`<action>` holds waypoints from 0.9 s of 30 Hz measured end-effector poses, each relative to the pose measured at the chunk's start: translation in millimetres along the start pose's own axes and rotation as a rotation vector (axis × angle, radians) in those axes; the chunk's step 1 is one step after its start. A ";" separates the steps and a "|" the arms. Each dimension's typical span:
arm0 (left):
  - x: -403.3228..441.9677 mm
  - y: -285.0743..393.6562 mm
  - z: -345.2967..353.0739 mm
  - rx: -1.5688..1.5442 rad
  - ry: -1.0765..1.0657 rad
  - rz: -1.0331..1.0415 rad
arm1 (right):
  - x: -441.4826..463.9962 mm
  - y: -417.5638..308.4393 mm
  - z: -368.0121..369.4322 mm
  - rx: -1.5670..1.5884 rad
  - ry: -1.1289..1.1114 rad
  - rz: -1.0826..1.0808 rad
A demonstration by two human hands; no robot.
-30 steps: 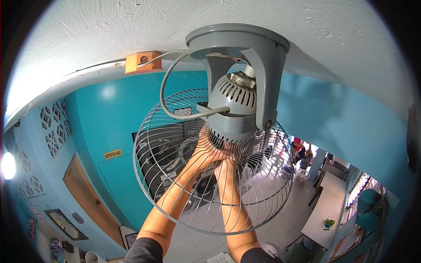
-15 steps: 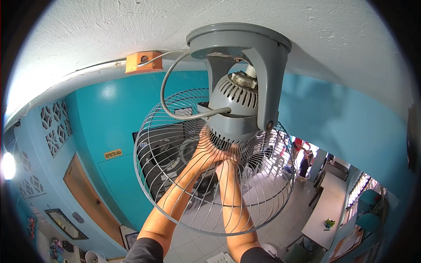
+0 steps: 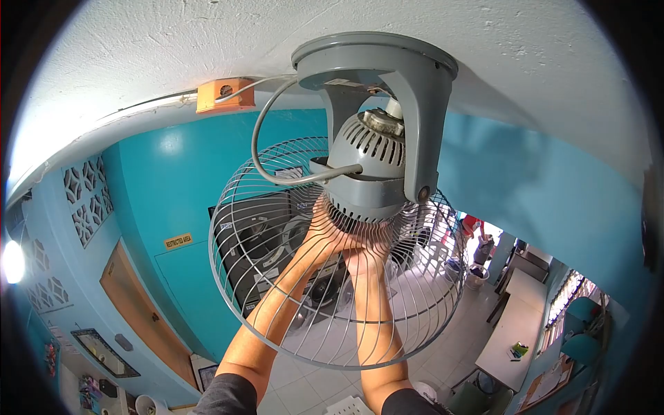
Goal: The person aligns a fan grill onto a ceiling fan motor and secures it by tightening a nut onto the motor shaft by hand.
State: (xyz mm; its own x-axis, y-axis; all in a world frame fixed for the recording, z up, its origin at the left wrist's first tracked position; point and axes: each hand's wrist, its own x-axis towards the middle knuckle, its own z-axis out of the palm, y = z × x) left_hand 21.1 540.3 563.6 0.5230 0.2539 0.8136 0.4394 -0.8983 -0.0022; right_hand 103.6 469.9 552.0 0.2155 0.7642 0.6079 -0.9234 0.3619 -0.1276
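Observation:
A grey ceiling fan hangs from its round mount. Its motor housing is tilted downward, and a wire guard spreads below it. Both my arms reach up inside the guard, behind its wires. My left hand curls against the underside of the motor at the guard's centre. Beside it, touching it, is my right hand, bent in under the same hub. Wires and the housing hide most fingers, so the small part they close on does not show. No blades are visible.
A grey cable loops from the motor toward an orange junction box on the ceiling edge. Below are a black panel-like unit, a long table and a wooden door. A person is far off at the right.
My right hand has shifted slightly to the right and turned under the hub. My left hand stays nearly in place. The fan sits slightly higher in view.

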 end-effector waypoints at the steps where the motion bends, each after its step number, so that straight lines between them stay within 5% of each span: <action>1: -0.7 -4.2 4.8 -0.186 -0.063 -0.021 | 4.9 0.4 -5.0 -0.011 0.037 0.026; 4: 1.9 35.3 -38.8 -0.207 0.094 -0.109 | 8.3 -5.3 -4.2 0.009 0.034 0.102; 8: 1.5 13.3 -10.1 -0.412 0.128 -0.087 | 10.8 -2.0 -17.6 0.068 0.049 0.094; 11: 1.8 13.4 -19.9 -0.063 0.153 -0.105 | 8.5 -13.3 -16.5 0.167 -0.165 0.177; 17: 2.3 7.7 -24.8 -0.066 0.082 -0.037 | -6.4 -5.3 9.4 -0.107 0.084 -0.063; 19: 1.3 15.9 -19.9 -0.008 -0.074 -0.170 | -7.6 -2.0 14.9 -0.371 0.115 -0.224; 21: -4.1 6.1 -12.3 0.012 0.096 -0.042 | -1.7 -3.5 -23.5 -0.605 0.109 -0.193; 23: -5.6 -2.5 -5.7 0.105 0.184 0.033 | 11.3 2.4 -61.6 -1.557 -0.111 -0.579; 24: -5.1 -2.5 -5.9 0.077 0.193 0.022 | 9.2 -0.5 -64.7 -1.557 -0.112 -0.580; 26: -3.6 3.8 -10.0 0.048 0.200 0.013 | -8.2 -9.3 -20.6 -2.345 -0.217 -1.053; 27: -3.1 10.1 -14.2 -0.146 0.189 -0.041 | -8.6 -6.9 -19.5 -2.344 -0.216 -1.054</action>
State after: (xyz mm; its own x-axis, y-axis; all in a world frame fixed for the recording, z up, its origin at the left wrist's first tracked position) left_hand 13.6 525.4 569.4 0.3549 0.2321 0.9057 0.3404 -0.9343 0.1060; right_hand 114.3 471.3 532.4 -0.0140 0.1009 0.9948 0.9803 0.1976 -0.0062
